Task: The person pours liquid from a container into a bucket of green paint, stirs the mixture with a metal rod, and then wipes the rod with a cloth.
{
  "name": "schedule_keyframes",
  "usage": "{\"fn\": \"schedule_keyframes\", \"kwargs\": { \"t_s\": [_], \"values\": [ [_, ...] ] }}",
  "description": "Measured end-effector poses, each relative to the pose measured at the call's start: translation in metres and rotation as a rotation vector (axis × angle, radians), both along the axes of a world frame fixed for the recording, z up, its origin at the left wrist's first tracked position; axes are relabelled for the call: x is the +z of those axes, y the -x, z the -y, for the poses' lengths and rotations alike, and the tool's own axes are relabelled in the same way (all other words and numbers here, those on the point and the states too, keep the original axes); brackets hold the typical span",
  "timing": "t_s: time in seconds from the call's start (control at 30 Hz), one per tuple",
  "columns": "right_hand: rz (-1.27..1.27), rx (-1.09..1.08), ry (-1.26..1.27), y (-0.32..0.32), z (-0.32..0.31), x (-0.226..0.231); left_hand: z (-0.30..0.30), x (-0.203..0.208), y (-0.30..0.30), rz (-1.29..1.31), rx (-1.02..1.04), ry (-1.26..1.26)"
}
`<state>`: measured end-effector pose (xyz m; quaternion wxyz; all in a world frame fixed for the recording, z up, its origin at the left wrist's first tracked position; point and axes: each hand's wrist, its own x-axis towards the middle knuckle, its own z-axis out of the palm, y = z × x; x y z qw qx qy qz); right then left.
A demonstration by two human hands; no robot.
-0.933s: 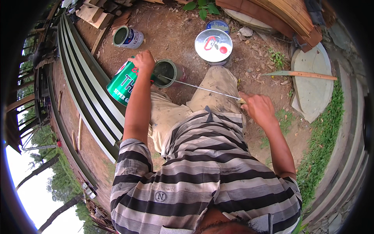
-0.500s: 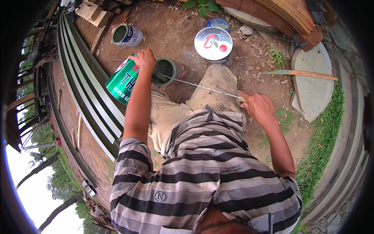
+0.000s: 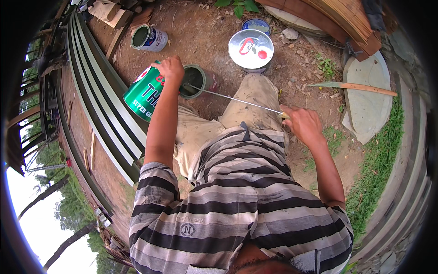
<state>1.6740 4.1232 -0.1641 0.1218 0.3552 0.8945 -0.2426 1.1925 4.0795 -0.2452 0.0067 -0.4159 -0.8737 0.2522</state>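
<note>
My left hand (image 3: 169, 71) grips the top of a green metal can (image 3: 141, 97), which is tilted on its side. Just right of it, an open paint can (image 3: 199, 81) with dark grey-green paint stands on the ground beyond my knees. My right hand (image 3: 301, 122) is closed round the yellowish handle of a long thin metal rod (image 3: 242, 101). The rod slants left across my thigh, and its far end reaches into the open paint can. Whether liquid flows from the green can is hidden by my left hand and forearm.
A second open paint can (image 3: 149, 38) stands farther off. A lidded silver can (image 3: 251, 48) with a red cap sits beyond my right knee, near a blue lid (image 3: 256, 26). Long metal channels (image 3: 98, 86) lie at left. A pointed wooden stick (image 3: 351, 86) crosses a flat stone (image 3: 367, 102).
</note>
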Motion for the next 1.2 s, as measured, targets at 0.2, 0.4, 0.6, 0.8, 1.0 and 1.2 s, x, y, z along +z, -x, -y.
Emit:
{"fn": "schedule_keyframes", "kwargs": {
  "t_s": [0.2, 0.4, 0.6, 0.8, 1.0, 1.2],
  "values": [
    [-0.007, 0.011, 0.002, -0.002, 0.000, -0.004, 0.004, -0.009, 0.006, -0.013, -0.017, -0.005],
    [-0.022, -0.002, 0.002, -0.007, 0.002, -0.011, 0.005, -0.005, 0.000, -0.026, -0.059, 0.009],
    [-0.021, -0.014, 0.016, -0.013, 0.007, -0.024, 0.007, -0.002, -0.001, -0.016, -0.051, 0.027],
    [-0.021, -0.037, 0.012, -0.014, 0.010, -0.026, 0.007, -0.003, -0.002, -0.026, -0.050, 0.018],
    [-0.008, -0.032, 0.015, -0.014, 0.009, -0.029, 0.009, -0.002, -0.003, -0.019, -0.049, 0.013],
    [0.007, -0.018, -0.009, -0.016, 0.010, -0.030, 0.008, 0.002, -0.008, -0.016, -0.059, 0.010]
  ]
}}
